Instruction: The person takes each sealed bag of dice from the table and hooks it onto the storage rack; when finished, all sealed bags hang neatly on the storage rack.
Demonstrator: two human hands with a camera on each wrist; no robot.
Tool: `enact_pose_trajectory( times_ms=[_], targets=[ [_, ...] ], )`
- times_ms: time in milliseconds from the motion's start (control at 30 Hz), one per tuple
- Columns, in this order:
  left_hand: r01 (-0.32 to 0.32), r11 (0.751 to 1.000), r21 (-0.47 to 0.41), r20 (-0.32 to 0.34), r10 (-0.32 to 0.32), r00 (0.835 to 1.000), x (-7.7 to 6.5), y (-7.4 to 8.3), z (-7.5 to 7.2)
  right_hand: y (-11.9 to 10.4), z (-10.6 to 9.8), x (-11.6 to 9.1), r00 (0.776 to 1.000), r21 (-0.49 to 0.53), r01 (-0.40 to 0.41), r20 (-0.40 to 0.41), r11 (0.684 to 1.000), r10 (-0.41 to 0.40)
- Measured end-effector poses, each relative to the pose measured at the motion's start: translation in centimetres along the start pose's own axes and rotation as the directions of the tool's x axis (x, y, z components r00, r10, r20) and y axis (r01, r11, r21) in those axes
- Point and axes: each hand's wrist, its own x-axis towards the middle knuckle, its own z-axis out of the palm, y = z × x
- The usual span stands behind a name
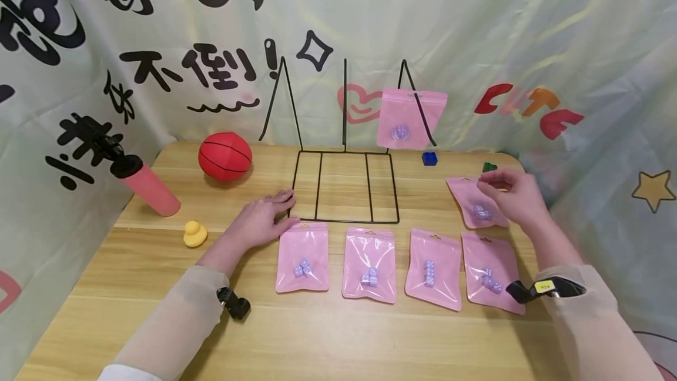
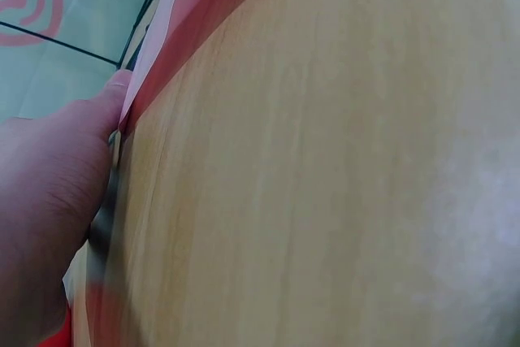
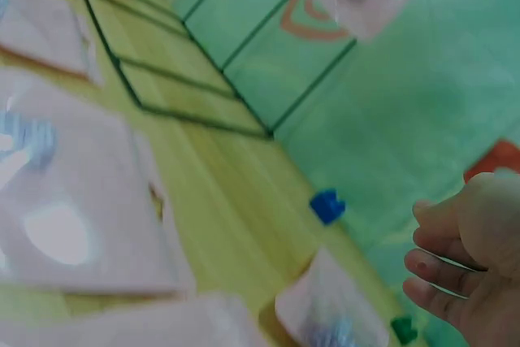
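A black wire rack [image 1: 345, 221] stands mid-table. My left hand [image 1: 260, 219] rests at its front left corner, fingers laid over the side wire and thumb by the front wire. Just beside that thumb lies a pink zip bag [image 1: 285, 251] with purple dice. My right hand [image 1: 510, 196] is over the upper right pink bag [image 1: 465, 199], overlapping its top edge. In the right wrist view the fingers [image 3: 435, 270] are loosely bent with nothing between them. One pink bag [image 1: 412, 112] hangs from the rack's right hook, dice inside.
More dice bags lie in the front row: a middle one [image 1: 370, 249], one right of it [image 1: 446, 263], and one at the right end [image 1: 476, 254]. A blue block [image 1: 429, 159] and green block [image 1: 489, 167] sit behind. Leftward are a red ball [image 1: 225, 156], yellow duck [image 1: 195, 234] and pink bottle [image 1: 153, 190].
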Motion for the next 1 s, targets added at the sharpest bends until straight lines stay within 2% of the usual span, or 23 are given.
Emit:
enact_pose_trajectory(
  times_ms=[267,433,600,767,1000],
  targets=[
    [0.0,1.0,-0.003,-0.004,0.0,1.0,0.0,0.0,-0.1,4.3,-0.6,-0.2,0.996,-0.036,-0.087,0.015,0.996,0.088],
    [0.001,1.0,-0.004,-0.003,-0.001,1.0,0.0,0.0,-0.1,5.9,-1.1,-0.4,0.982,-0.098,-0.18,0.037,0.979,0.184],
    [0.001,1.0,-0.004,0.002,-0.001,1.0,-0.1,0.0,-0.1,6.7,-1.3,-0.5,0.954,-0.108,-0.285,0.062,0.953,0.292],
    [0.002,1.0,-0.003,0.004,-0.002,1.0,-0.1,0.0,-0.2,6.9,-1.0,-0.1,0.944,-0.124,-0.31,0.077,0.942,0.321],
    [-0.003,1.0,0.006,0.002,0.003,1.0,0.0,0.1,-0.2,7.1,-0.4,0.5,0.91,-0.036,-0.4,0.103,0.916,0.401]
  ],
)
